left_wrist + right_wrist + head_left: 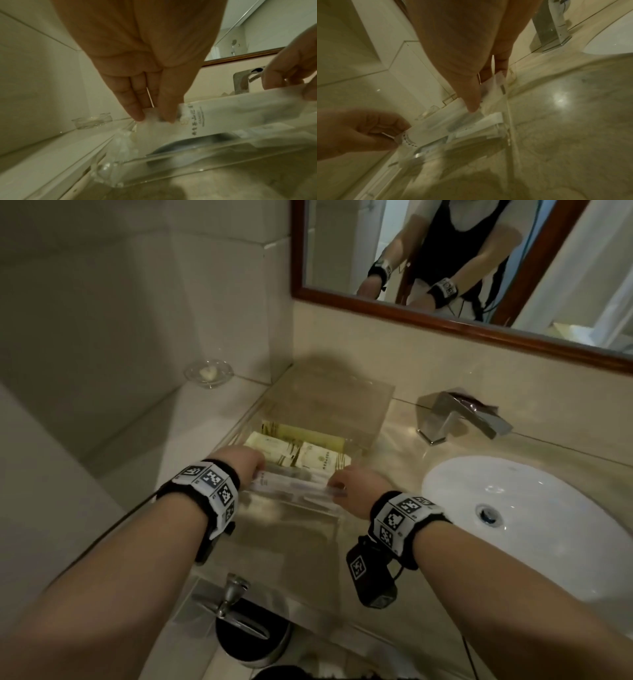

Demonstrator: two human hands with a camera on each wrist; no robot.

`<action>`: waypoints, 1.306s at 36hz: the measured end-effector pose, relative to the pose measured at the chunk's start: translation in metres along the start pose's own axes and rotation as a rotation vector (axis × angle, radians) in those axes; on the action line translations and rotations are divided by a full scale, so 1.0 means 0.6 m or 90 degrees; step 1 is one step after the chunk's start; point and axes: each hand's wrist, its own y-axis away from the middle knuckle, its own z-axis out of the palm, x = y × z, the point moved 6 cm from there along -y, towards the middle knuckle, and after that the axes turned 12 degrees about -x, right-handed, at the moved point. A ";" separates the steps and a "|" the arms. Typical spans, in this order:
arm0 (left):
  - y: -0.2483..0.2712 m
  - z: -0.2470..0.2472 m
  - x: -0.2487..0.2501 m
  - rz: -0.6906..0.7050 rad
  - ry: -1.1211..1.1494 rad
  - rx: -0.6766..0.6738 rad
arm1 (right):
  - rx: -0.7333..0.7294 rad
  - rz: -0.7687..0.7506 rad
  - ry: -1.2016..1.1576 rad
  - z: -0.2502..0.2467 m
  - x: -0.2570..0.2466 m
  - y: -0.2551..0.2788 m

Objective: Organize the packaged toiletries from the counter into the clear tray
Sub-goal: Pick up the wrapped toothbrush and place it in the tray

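The clear tray (376, 412) stands on the marble counter against the left wall. Cream toiletry packets (320, 460) lie inside it near the front. Both hands hold one long white packet (294, 484) level over the tray's front part. My left hand (253, 463) pinches its left end between fingers and thumb (153, 119). My right hand (337, 486) pinches the right end (485, 89). Printed text shows on the long packet (240, 108). A dark object lies inside the tray behind its front wall (205, 155).
A white sink basin (513, 508) lies to the right, with a chrome faucet (459, 416) behind it. A glass soap dish (209, 373) sits on the ledge at the far left. A wood-framed mirror (445, 323) hangs above. A bin (253, 642) stands below the counter edge.
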 end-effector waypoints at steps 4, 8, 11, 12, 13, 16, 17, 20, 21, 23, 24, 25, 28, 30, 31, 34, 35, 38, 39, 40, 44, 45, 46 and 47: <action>-0.010 0.007 -0.001 0.005 -0.012 -0.006 | -0.011 0.014 -0.022 0.010 0.005 -0.009; -0.018 0.010 -0.004 0.003 -0.050 -0.030 | -0.019 0.007 -0.026 0.011 0.000 -0.018; -0.027 0.008 -0.009 -0.012 -0.092 -0.055 | -0.043 0.007 -0.023 0.014 -0.009 -0.026; -0.030 0.008 -0.011 -0.021 -0.104 -0.060 | -0.050 0.007 -0.019 0.016 -0.012 -0.028; -0.033 0.007 -0.012 -0.029 -0.117 -0.060 | -0.055 0.006 -0.015 0.018 -0.015 -0.031; -0.042 0.007 -0.012 -0.042 -0.140 -0.053 | -0.064 0.007 -0.003 0.023 -0.021 -0.038; -0.044 0.009 -0.010 -0.041 -0.138 -0.055 | -0.064 0.011 -0.001 0.025 -0.022 -0.040; -0.053 0.016 -0.008 -0.027 -0.124 -0.056 | -0.062 0.020 0.011 0.027 -0.022 -0.043; -0.054 0.017 -0.008 -0.020 -0.121 -0.051 | -0.067 0.019 0.015 0.027 -0.023 -0.045; -0.056 0.018 -0.010 -0.012 -0.106 -0.049 | -0.094 0.013 0.018 0.025 -0.025 -0.047; -0.057 0.019 -0.012 -0.012 -0.099 -0.054 | -0.111 0.011 0.019 0.022 -0.026 -0.047; -0.057 0.018 -0.014 -0.013 -0.095 -0.062 | -0.122 0.010 0.019 0.018 -0.026 -0.047; -0.061 0.018 -0.016 -0.012 -0.088 -0.077 | -0.130 0.019 0.020 0.009 -0.024 -0.049; -0.061 0.019 -0.013 -0.012 -0.090 -0.072 | -0.140 0.029 0.031 0.011 -0.024 -0.052; -0.060 0.019 -0.011 -0.013 -0.093 -0.067 | -0.148 0.034 0.037 0.013 -0.024 -0.053; -0.058 0.020 -0.004 -0.010 -0.101 -0.056 | -0.152 0.039 0.045 0.017 -0.024 -0.055; -0.057 0.020 -0.002 -0.008 -0.101 -0.055 | -0.144 0.038 0.043 0.017 -0.023 -0.055; -0.053 0.016 -0.001 -0.009 -0.087 -0.049 | -0.111 0.029 0.020 0.013 -0.019 -0.054; -0.052 0.013 0.000 -0.008 -0.079 -0.048 | -0.102 0.029 0.009 0.011 -0.018 -0.054; -0.050 0.010 0.002 -0.010 -0.072 -0.051 | -0.093 0.029 -0.002 0.008 -0.017 -0.052; -0.046 -0.012 0.019 -0.007 -0.050 -0.013 | -0.051 0.034 -0.047 -0.007 -0.005 -0.043; -0.046 -0.017 0.026 -0.004 -0.039 0.000 | -0.040 0.035 -0.054 -0.011 -0.001 -0.041; -0.045 -0.021 0.033 0.002 -0.027 0.009 | -0.032 0.037 -0.060 -0.013 0.005 -0.037; -0.045 -0.025 0.043 0.013 -0.014 0.017 | -0.024 0.041 -0.068 -0.015 0.011 -0.034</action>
